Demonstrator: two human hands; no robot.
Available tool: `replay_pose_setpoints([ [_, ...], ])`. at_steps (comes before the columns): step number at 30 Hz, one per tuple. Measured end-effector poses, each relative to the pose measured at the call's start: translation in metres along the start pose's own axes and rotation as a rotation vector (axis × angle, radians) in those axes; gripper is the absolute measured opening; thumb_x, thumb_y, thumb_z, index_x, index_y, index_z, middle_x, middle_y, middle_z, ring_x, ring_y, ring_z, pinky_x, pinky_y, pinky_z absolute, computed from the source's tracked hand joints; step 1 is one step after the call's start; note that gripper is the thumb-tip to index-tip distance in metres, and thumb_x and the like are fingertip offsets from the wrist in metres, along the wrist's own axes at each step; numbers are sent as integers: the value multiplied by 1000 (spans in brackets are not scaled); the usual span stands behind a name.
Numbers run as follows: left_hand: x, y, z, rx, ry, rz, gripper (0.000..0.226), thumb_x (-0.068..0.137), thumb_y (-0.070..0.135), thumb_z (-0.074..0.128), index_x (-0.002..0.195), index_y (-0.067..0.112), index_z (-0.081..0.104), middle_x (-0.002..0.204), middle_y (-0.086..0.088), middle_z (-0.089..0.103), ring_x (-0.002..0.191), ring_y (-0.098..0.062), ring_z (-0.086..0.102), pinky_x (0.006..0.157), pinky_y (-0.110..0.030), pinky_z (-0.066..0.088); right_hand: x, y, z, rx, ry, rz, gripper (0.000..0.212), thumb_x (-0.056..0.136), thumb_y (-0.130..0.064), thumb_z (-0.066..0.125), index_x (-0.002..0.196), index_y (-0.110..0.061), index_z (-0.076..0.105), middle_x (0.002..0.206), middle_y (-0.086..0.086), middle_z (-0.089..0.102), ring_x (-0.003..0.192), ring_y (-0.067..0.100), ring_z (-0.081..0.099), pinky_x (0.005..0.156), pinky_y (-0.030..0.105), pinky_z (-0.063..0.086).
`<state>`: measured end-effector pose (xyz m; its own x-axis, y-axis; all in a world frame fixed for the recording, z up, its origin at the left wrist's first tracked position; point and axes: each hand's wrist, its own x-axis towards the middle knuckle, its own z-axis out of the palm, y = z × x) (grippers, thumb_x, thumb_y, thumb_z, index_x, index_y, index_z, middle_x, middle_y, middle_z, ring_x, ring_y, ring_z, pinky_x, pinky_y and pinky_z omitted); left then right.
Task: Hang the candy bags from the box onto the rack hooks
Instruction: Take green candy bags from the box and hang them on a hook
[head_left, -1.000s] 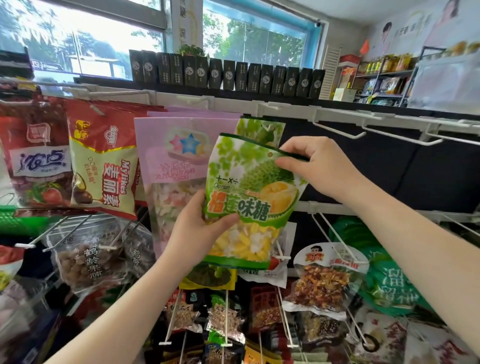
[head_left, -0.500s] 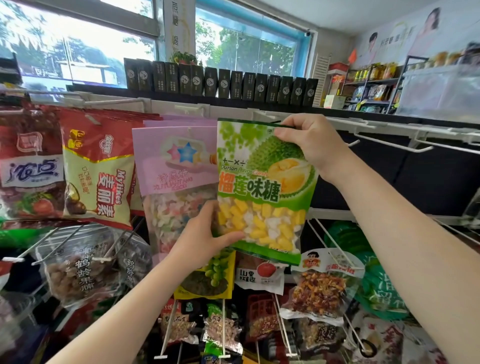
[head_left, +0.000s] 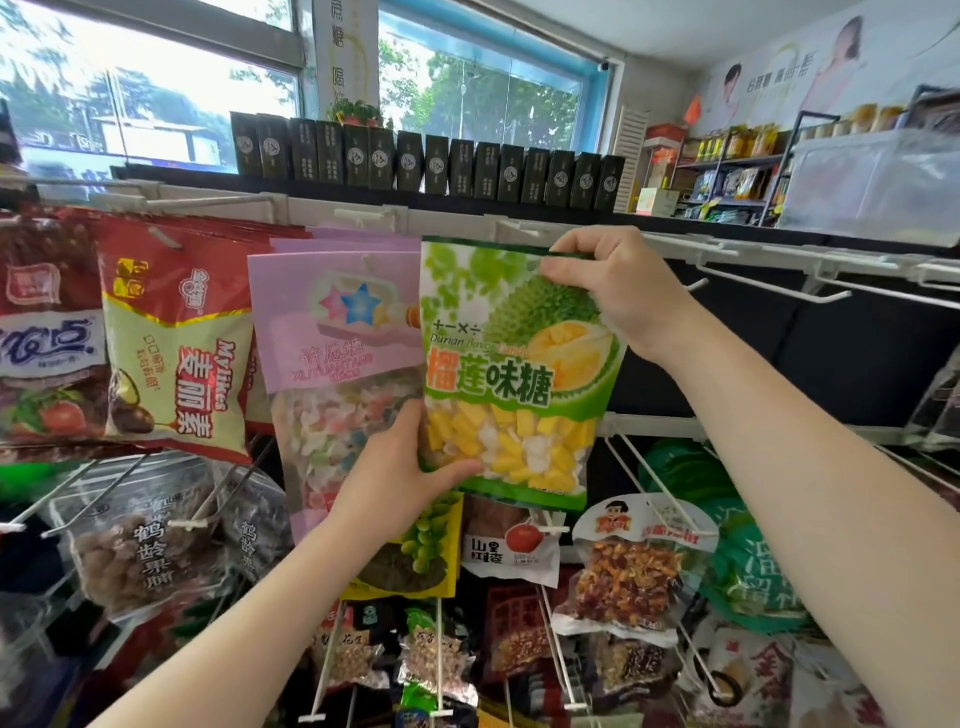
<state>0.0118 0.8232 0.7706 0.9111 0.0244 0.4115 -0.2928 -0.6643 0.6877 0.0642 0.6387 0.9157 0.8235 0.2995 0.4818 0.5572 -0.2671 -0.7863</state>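
Observation:
A green durian candy bag (head_left: 514, 374) is held upright against the top rail of the rack (head_left: 675, 249). My right hand (head_left: 618, 291) pinches its top right corner, just under a white hook. My left hand (head_left: 400, 478) grips its lower left corner from below. The bag's top edge sits level with the rail; whether the hook passes through its hole is hidden. A pink star candy bag (head_left: 337, 332) hangs right beside it on the left. The box is out of view.
Red snack bags (head_left: 176, 338) hang further left. Bare white hooks (head_left: 769, 286) stick out along the rail to the right. Lower rows hold nut and fruit bags (head_left: 623, 571) on long pegs. Dark boxes (head_left: 426, 161) line the shelf above.
Both hands have lifted the durian bag up and to the right, from tilted in front of the pink bag to upright at the top rail.

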Motion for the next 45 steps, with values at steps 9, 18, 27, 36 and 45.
replay_pose_setpoints([
  [9, 1, -9, -4, 51, -4, -27, 44, 74, 46, 70, 99, 21, 43, 74, 15, 52, 62, 1, 49, 46, -16, 38, 18, 20, 11, -181, 73, -15, 16, 82, -23, 67, 66, -19, 65, 71, -2, 66, 74, 17, 64, 80, 41, 54],
  [18, 28, -1, 11, 496, -29, -57, 57, 86, 55, 50, 116, 8, 38, 90, -10, 59, 75, -26, 60, 52, -29, 43, 56, 45, 17, -608, 317, -83, 33, 80, -44, 64, 87, -13, 72, 83, 5, 67, 83, 23, 62, 66, 35, 48],
  [27, 45, 16, 25, 750, -71, -16, 39, 94, 41, 43, 103, 6, 57, 98, -13, 63, 88, -33, 62, 61, -33, 41, 37, 67, 9, -706, 469, 62, 17, 88, -30, 56, 100, -19, 60, 99, 0, 61, 94, 23, 58, 69, 34, 43],
  [36, -18, 62, 72, 424, -157, 659, 36, 85, 41, 34, 75, 15, 56, 58, 3, 61, 49, -21, 59, 39, -25, 38, -163, 130, -34, -904, 197, 105, 16, 88, -30, 57, 97, -17, 60, 82, -1, 65, 76, 21, 61, 61, 33, 49],
  [45, -103, 101, 276, 588, -878, 860, 29, 96, 32, 37, 110, 11, 49, 109, -11, 62, 98, -31, 60, 70, -39, 50, -413, 244, -110, -1022, -173, 1000, 21, 93, -31, 44, 103, -16, 55, 110, 12, 62, 103, 32, 59, 78, 38, 47],
])
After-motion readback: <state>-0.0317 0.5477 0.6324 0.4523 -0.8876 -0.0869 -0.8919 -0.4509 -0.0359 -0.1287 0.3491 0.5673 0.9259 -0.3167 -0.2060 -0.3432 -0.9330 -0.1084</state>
